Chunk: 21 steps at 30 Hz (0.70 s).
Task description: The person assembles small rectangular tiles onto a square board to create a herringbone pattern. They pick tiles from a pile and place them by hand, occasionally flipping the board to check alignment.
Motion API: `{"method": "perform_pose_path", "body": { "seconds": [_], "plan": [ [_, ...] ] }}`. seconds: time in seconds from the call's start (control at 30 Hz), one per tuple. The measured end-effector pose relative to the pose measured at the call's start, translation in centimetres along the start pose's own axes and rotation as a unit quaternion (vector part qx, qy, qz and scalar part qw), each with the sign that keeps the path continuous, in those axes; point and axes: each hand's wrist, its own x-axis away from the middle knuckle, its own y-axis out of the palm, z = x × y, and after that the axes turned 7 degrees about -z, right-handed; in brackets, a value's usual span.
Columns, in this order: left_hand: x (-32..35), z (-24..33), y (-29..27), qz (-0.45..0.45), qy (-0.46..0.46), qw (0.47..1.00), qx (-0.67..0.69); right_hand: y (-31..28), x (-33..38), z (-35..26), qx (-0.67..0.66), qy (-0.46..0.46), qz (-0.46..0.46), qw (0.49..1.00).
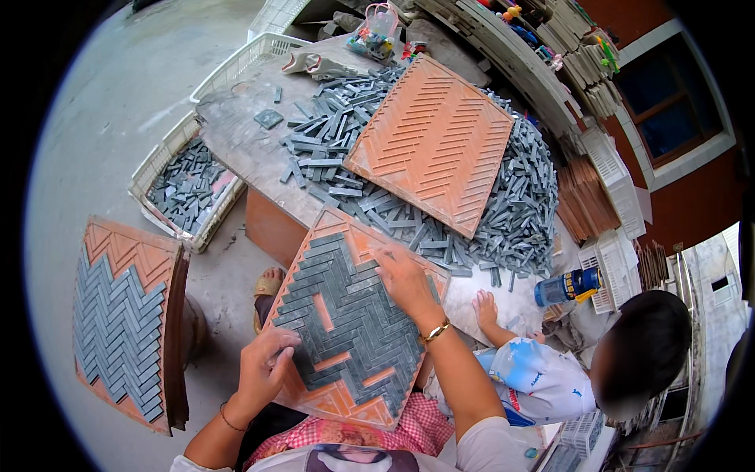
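Note:
On my lap lies an orange herringbone tray (321, 403), tilted, its grooves mostly filled with dark grey strip tiles (346, 287). Bare orange slots show among the tiles and at the top and bottom corners. My right hand (407, 287) is over the tray's upper right part, fingers bent down together at the edge of the laid tiles; whatever is under the fingertips is hidden. By the tray's left edge is my left hand (266, 368), thumb and fingers curved but apart, with nothing visible between them. Beyond the tray, a second orange tray (436, 141) without tiles rests on a heap of loose strip tiles (523, 193).
At left stands a stack of trays, the top one partly tiled (118, 330). Behind it is a white basket of tile pieces (189, 185). A child (543, 377) sits at right, one hand on the table (240, 134) near a blue bottle (566, 287). A toy bag (373, 39) sits at the back.

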Motion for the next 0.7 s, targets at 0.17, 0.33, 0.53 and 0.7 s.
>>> {"method": "perform_pose_path", "body": {
  "seconds": [0.17,0.33,0.53,0.7],
  "plan": [
    [0.3,0.0,-0.6,0.040,-0.011,0.999,-0.011,0.0,-0.8,1.0,0.018,-0.068,-0.007,0.997],
    [0.8,-0.3,-1.0,0.050,-0.018,0.999,-0.001,-1.3,-1.0,0.2,-0.089,0.018,-0.036,0.995],
    [1.4,-1.3,-0.8,0.067,-0.052,0.995,0.059,-0.9,0.8,-0.5,-0.057,-0.048,-0.130,0.989],
    [1.2,-1.1,-0.9,0.061,-0.055,0.995,0.062,-0.1,1.2,-0.5,-0.018,-0.073,-0.087,0.993]
  ]
}}
